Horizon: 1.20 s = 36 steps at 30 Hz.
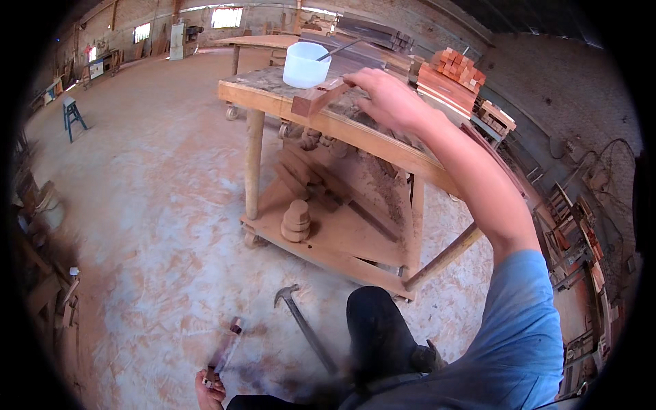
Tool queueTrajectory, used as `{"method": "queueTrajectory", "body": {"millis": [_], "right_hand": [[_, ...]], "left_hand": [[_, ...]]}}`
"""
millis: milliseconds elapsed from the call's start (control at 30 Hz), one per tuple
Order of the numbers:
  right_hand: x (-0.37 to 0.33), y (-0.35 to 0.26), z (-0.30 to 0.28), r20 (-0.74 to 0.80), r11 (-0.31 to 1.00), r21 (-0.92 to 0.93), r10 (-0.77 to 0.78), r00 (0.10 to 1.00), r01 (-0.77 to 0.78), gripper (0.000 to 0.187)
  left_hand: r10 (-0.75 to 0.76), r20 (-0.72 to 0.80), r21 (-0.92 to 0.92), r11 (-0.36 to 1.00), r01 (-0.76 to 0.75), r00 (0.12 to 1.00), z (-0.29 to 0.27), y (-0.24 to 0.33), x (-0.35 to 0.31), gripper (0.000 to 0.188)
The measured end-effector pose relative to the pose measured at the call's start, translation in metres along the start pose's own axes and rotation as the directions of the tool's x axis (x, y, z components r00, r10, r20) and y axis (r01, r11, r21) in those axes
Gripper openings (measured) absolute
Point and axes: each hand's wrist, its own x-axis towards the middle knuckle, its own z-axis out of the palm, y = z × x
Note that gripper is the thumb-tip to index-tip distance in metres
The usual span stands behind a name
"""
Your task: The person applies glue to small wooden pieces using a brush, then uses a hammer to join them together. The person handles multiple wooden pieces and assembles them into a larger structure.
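Observation:
My right hand reaches across the workbench, fingers stretched and thumb apart. Its fingertips are at the far end of a reddish-brown wooden block, which lies over the bench's front edge; whether they touch it I cannot tell. Low at the left, my left hand is closed round the lower end of a narrow wooden piece, partly blurred. A claw hammer is low in front of me, head pointing away, beside my bent knee.
A white plastic tub with a dark stick in it stands on the bench. The dusty lower shelf holds a round stacked part and boards. Behind the bench are stacked reddish timbers. A blue-legged stand is far left.

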Motion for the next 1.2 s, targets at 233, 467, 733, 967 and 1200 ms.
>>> {"method": "queueTrajectory", "body": {"millis": [233,467,733,967,1200], "right_hand": [[0.075,0.038,0.055,0.080,0.974,-0.131,-0.178,0.981,0.187,0.029],[0.075,0.079,0.042,0.371,0.971,-0.034,-0.208,0.905,0.237,0.052],[0.059,0.049,0.019,0.142,0.859,-0.200,-0.450,0.882,0.471,0.037],[0.006,-0.199,0.022,0.031,0.625,0.037,-0.781,0.624,0.780,0.024],[-0.091,-0.361,0.241,0.229,0.510,0.366,-0.860,0.456,0.778,0.015]], "left_hand": [[0.713,-0.221,-0.039,0.675,-0.737,0.665,0.043,-0.036,-0.076,0.025],[0.823,-0.305,0.146,0.539,-0.830,0.480,0.110,-0.047,-0.118,0.030],[0.890,-0.102,-0.364,0.382,-0.849,0.444,0.107,-0.057,-0.140,0.035],[0.966,0.150,-0.529,0.257,-0.809,0.209,0.095,-0.023,-0.144,0.040],[0.986,-0.016,-0.490,0.138,-0.860,0.168,0.095,-0.024,-0.154,0.020]]}}
